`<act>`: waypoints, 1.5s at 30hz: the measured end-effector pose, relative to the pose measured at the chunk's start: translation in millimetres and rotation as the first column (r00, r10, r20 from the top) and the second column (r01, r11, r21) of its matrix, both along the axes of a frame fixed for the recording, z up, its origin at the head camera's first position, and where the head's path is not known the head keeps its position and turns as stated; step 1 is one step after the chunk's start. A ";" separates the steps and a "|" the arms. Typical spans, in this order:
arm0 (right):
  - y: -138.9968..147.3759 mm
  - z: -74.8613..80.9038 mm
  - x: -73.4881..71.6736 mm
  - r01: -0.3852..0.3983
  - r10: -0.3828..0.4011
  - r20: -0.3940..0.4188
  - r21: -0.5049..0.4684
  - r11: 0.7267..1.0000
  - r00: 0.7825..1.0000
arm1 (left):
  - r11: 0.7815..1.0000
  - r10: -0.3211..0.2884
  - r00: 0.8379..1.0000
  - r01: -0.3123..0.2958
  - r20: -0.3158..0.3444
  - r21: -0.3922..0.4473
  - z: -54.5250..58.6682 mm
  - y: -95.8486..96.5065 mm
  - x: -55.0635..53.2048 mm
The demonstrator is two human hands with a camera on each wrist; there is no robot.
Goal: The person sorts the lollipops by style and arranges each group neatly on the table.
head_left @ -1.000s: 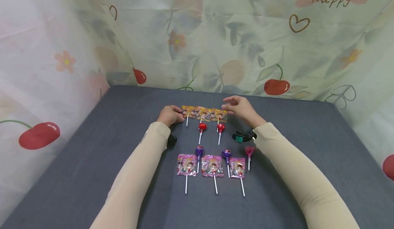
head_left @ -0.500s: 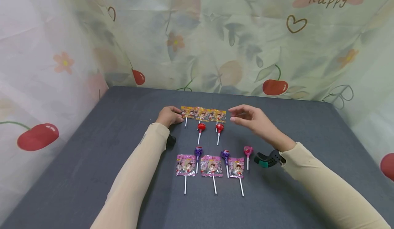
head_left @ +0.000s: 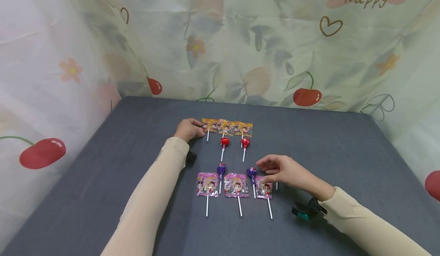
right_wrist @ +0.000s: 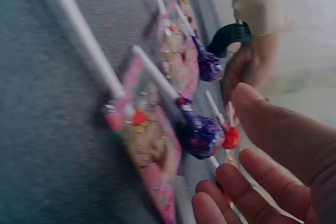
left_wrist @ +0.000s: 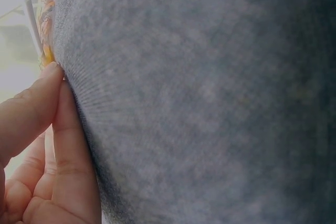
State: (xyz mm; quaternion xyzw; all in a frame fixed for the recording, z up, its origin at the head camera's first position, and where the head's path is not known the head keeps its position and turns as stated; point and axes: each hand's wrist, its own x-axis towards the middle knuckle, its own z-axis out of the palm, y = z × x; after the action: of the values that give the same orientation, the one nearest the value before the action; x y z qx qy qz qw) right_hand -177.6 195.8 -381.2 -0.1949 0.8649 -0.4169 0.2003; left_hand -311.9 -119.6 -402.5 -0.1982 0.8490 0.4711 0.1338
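Observation:
My left hand [head_left: 190,130] pinches the left edge of a yellow-wrapped flat lollipop [head_left: 210,125], thumb and finger together at its corner in the left wrist view. That lollipop overlaps two more yellow ones in a row. My right hand [head_left: 287,172] hovers with relaxed, parted fingers over the right end of the front group, holding nothing. Beneath and beside it lie a pink-wrapped flat lollipop [head_left: 264,189] and a purple round lollipop [head_left: 252,172]. Behind the hand, a pink round lollipop is hidden except for its white stick [head_left: 277,186].
Two red round lollipops [head_left: 225,142] lie just in front of the yellow row. Another purple lollipop [head_left: 221,169] sits between two pink flat ones [head_left: 207,185] at front left. A grey cloth covers the table [head_left: 120,164]; a printed curtain [head_left: 237,49] hangs behind.
My right hand has left the right end of the yellow row and come toward me, over the front lollipops. The left hand stays at the yellow wrapper.

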 end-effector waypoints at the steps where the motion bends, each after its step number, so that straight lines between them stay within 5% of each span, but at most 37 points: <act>1: 0.3 -0.8 1.3 0.000 0.000 0.005 0.013 1.000 1.000 | 1.000 0.000 1.000 0.000 0.000 0.000 0.0 0.1 -0.6; 13: -2.3 -1.0 10.2 -0.053 0.067 -0.097 0.142 0.988 0.993 | 1.000 0.002 1.000 -0.002 -0.018 0.017 1.1 -0.9 4.0; 24: -3.0 -4.8 13.6 -0.083 0.157 -0.250 0.284 0.955 0.955 | 1.000 0.027 1.000 -0.026 -0.013 0.017 -2.3 0.9 0.2; 32: -6.0 -2.7 11.8 -0.091 0.180 -0.241 0.340 0.936 0.954 | 0.999 0.026 1.000 -0.026 -0.014 0.025 -1.2 0.7 0.2; 45: -6.4 1.1 12.3 -0.103 0.183 -0.241 0.308 0.946 0.953 | 0.999 0.027 1.000 -0.026 -0.009 0.044 -1.4 0.0 0.3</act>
State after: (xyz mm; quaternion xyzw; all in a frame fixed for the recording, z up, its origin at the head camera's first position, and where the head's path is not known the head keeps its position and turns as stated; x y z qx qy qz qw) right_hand -165.3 189.5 -380.1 -0.2802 0.9193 -0.2391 0.1388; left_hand -311.5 -119.7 -403.9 -0.2041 0.8365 0.4923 0.1275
